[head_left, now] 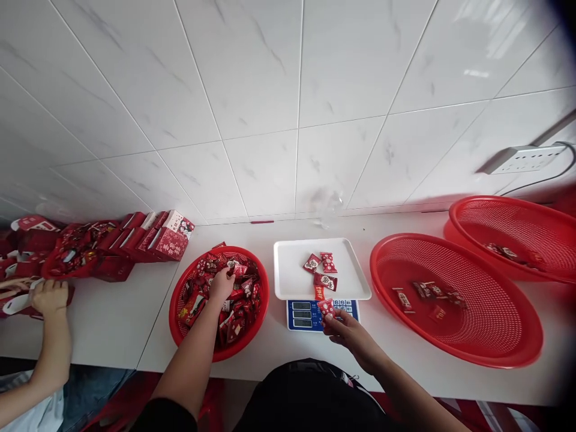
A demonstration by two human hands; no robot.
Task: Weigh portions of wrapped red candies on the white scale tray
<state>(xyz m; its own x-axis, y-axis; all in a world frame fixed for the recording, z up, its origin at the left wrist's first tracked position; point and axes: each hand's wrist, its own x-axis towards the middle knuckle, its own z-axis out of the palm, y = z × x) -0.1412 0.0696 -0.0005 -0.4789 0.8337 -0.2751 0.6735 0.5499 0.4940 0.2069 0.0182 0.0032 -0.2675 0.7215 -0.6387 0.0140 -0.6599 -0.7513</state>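
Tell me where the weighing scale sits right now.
In the head view, the scale sits centre on the white counter, between the small candy-filled basket on its left and the large red basket on its right.

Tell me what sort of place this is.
Probably a small packing bench for sweets: a digital scale carries wrapped sweets on its tray, red baskets hold more, and red gift boxes line the tiled wall at the left.

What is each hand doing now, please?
Left hand: in the red basket, among candies; grip cannot be told.
Right hand: closed on one candy packet.
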